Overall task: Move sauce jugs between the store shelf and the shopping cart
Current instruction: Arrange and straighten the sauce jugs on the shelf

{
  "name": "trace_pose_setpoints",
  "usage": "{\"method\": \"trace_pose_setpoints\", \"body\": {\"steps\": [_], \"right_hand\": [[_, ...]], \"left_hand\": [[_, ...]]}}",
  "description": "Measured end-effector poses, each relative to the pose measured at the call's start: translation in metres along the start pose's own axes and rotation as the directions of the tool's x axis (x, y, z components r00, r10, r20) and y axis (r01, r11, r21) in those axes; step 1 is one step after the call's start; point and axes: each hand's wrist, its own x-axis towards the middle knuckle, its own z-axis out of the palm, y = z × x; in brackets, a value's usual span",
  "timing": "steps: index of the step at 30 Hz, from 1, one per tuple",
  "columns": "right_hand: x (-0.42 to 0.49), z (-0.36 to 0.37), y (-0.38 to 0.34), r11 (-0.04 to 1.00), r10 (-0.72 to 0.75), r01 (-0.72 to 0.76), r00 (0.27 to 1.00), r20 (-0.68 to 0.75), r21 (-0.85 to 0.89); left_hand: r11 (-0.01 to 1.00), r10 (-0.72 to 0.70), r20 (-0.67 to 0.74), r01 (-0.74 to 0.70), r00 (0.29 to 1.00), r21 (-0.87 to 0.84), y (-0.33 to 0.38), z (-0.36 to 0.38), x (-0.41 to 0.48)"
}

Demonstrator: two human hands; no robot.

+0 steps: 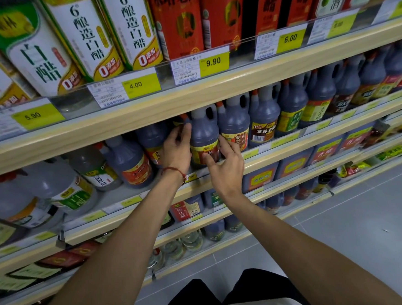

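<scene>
A dark sauce jug (203, 133) with a yellow and red label stands upright on the middle store shelf (255, 162), among a row of similar dark jugs. My left hand (177, 149) lies against the jug's left side, its fingers curving round the shoulder. On the jug's right side is my right hand (224, 161), thumb on the label front and fingers reaching between it and the neighbouring jug (235, 126). Whether the jug is lifted off the shelf cannot be told. No shopping cart is in view.
White vinegar bottles (87, 34) and red-labelled bottles (179, 20) fill the shelf above, behind price tags (214, 62). Clear and dark jugs (127, 162) stand to the left on the same shelf. Lower shelves hold more bottles. Grey floor tiles (343, 225) spread to the right.
</scene>
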Motion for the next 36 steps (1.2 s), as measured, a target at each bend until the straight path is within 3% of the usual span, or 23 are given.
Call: {"method": "trace_pose_setpoints", "body": {"steps": [10,14,17,21,25,36], "right_hand": [[0.005,-0.004,0.001,1.0,-0.013,0.013,0.999,0.038,-0.015],[-0.006,-0.006,0.001,0.999,-0.003,0.002,1.0,0.02,0.046],[-0.022,-0.007,-0.003,0.996,-0.053,0.052,0.999,0.007,0.076],[-0.031,0.006,-0.012,0.993,-0.092,0.071,0.97,0.225,0.1],[-0.031,0.032,-0.025,0.996,-0.042,0.006,0.902,0.429,0.084],[0.007,0.105,-0.036,0.996,0.063,-0.029,0.895,0.441,-0.083]], "left_hand": [[1.0,-0.013,-0.009,0.013,1.0,-0.021,0.003,0.002,-0.006],[0.996,-0.023,0.057,0.028,0.998,-0.088,0.007,-0.008,-0.017],[0.996,0.08,-0.04,-0.078,0.996,0.053,-0.007,-0.032,-0.028],[0.97,0.199,-0.197,-0.166,0.96,0.176,-0.021,-0.063,-0.048],[0.948,0.231,-0.195,-0.175,0.953,0.266,-0.025,-0.093,-0.049],[0.932,0.243,-0.045,-0.22,0.969,0.288,-0.026,-0.114,-0.044]]}}
